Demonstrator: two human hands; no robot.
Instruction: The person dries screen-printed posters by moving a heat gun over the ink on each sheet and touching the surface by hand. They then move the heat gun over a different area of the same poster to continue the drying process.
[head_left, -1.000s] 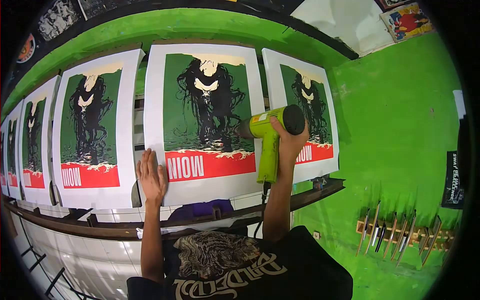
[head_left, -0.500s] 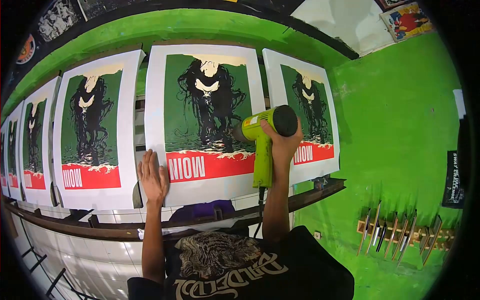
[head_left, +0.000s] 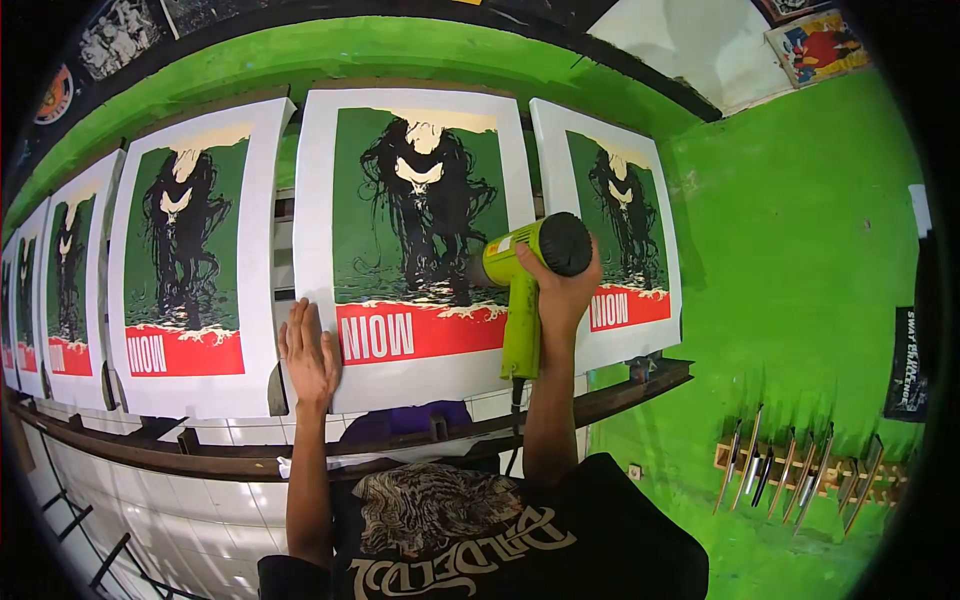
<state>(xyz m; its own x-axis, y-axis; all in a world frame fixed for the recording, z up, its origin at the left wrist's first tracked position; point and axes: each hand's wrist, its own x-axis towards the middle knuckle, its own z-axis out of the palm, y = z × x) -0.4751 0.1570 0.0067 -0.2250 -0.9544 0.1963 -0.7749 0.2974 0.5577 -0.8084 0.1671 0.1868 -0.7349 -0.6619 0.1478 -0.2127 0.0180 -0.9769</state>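
My right hand (head_left: pixel 568 295) grips a lime-green heat gun (head_left: pixel 521 325) by its handle, with a dark cord running down from the base. Its nozzle points left, over the lower part of a printed poster (head_left: pixel 425 250) in green, black, cream and red, lettered "MOIN". My left hand (head_left: pixel 310 352) lies flat with fingers stretched out at the poster's lower left white border. Part of the poster's right side is hidden behind the heat gun.
Matching posters stand to the left (head_left: pixel 185 240) and right (head_left: pixel 620 215) on flat boards. A dark metal rail (head_left: pixel 600 400) runs along the near side. Several squeegee-like tools hang in a wooden rack (head_left: pixel 722 455) on the green wall (head_left: pixel 790 250).
The heat gun has shifted slightly left over the poster in my right hand. My left hand stays at the same border. The whole view has moved a little.
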